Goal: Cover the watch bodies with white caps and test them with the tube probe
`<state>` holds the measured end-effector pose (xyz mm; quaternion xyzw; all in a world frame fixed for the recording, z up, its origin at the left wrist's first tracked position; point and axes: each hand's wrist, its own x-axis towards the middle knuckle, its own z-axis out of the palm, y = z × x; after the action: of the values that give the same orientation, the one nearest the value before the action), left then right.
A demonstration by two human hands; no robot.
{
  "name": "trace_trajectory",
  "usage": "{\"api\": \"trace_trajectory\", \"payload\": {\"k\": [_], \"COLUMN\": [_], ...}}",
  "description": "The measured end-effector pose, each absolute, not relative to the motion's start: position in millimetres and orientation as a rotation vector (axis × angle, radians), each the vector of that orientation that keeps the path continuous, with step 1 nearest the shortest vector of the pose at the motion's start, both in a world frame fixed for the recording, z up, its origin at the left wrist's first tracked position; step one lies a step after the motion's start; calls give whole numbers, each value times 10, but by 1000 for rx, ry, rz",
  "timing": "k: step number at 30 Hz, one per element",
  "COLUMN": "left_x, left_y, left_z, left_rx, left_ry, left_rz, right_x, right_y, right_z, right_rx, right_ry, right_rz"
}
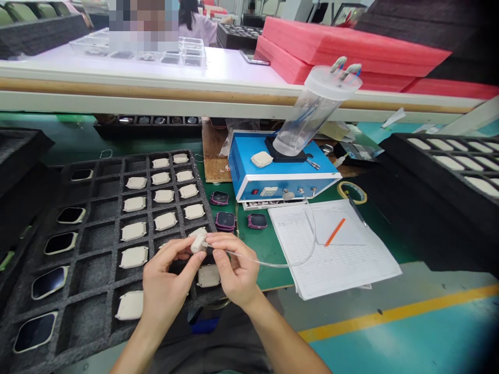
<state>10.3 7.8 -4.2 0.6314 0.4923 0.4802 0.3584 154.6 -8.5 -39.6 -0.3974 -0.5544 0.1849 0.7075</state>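
Observation:
My left hand [171, 278] pinches a small cream watch case [198, 242] between thumb and fingers, above the near right part of a black foam tray [91, 254]. Close beside it, my right hand [237, 267] grips the end of a clear thin tube [268, 264], its tip against the case. From there the tube curves right and up to the front of a blue box [249, 179]. Cream cases stand in several tray compartments, and dark-screened watch faces [61, 242] fill part of the left column.
A clear cylinder [307, 117] and another cream case [261, 159] rest on the blue box. Purple-framed pieces [225, 221] lie before it. Papers [335, 249], yellow tape [352, 192] and a black tray stack [409, 208] are right. A shelf [234, 106] crosses behind; people are beyond.

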Motion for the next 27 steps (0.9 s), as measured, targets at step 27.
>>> {"api": "trace_trajectory", "payload": {"k": [27], "left_x": [-626], "left_y": [-160], "left_z": [331], "left_rx": [1974], "left_ry": [1593], "left_rz": [1049], "right_x": [1521], "right_y": [-291], "right_z": [-552], "right_rx": [-909], "right_ry": [-1071], "right_rz": [481]}}
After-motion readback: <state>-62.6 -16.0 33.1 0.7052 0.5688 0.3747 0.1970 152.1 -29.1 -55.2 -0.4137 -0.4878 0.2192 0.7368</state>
